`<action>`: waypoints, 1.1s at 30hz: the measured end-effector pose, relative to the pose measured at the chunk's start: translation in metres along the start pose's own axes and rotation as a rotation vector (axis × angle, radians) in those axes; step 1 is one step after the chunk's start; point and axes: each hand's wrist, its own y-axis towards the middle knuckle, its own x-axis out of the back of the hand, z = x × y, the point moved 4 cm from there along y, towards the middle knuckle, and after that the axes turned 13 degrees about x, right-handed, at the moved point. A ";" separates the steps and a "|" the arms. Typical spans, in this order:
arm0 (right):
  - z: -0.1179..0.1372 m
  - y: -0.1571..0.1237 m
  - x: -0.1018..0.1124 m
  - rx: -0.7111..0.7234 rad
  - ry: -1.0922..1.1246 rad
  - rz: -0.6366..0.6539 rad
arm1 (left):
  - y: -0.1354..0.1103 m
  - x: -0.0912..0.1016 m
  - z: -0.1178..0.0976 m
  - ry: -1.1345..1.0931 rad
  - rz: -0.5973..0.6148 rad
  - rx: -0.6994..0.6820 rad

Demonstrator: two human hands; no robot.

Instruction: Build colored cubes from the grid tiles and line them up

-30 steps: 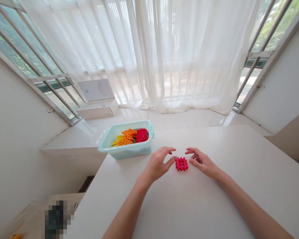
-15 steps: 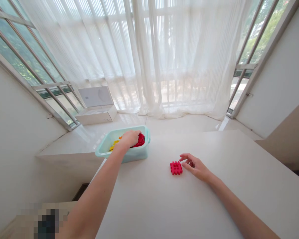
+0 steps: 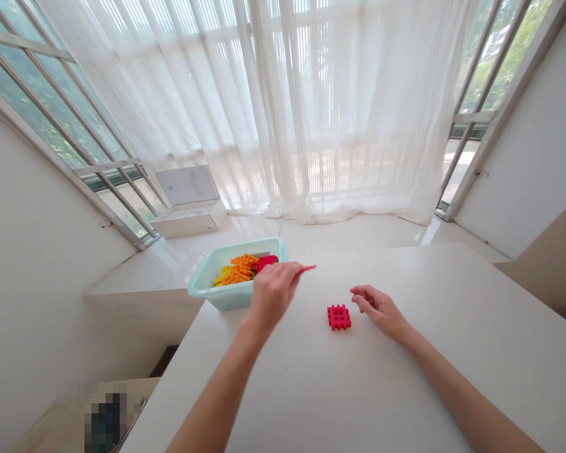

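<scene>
My left hand (image 3: pixel 274 290) is raised just right of a mint-green plastic bin (image 3: pixel 221 299). Pinched in its fingers is a thin red plastic building piece (image 3: pixel 308 268), seen nearly edge-on, so most of its shape is hidden. Inside the bin lie yellow, orange and red pieces (image 3: pixel 243 268). On the white table (image 3: pixel 358 390) a red notched square piece (image 3: pixel 339 318) with a window pattern lies flat, perhaps stacked on others; I cannot tell. My right hand (image 3: pixel 378 309) hovers to the right of that piece, holding nothing, with fingers curved and apart.
A white box (image 3: pixel 191 217) with its lid raised sits on the window ledge (image 3: pixel 245 225) at the back left. Sheer white curtains (image 3: pixel 283 126) hang behind the table. Barred windows and walls stand on both sides.
My left hand has come out of the bin and moved right, carrying a red building piece. The contents of the bin now show. My right hand has shifted slightly away from the notched piece.
</scene>
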 end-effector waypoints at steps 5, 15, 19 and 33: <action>0.026 -0.004 -0.005 0.054 0.210 0.097 | -0.056 -0.029 -0.051 -0.312 0.015 -0.297; 0.042 -0.009 -0.012 -0.066 0.370 0.086 | -0.064 -0.047 -0.053 -0.481 0.152 -0.116; 0.028 -0.009 -0.012 -0.097 0.307 0.071 | -0.064 -0.059 -0.047 -0.577 0.274 -0.016; 0.018 -0.007 -0.002 0.096 -0.075 0.219 | -0.067 -0.072 -0.029 -0.629 0.505 0.150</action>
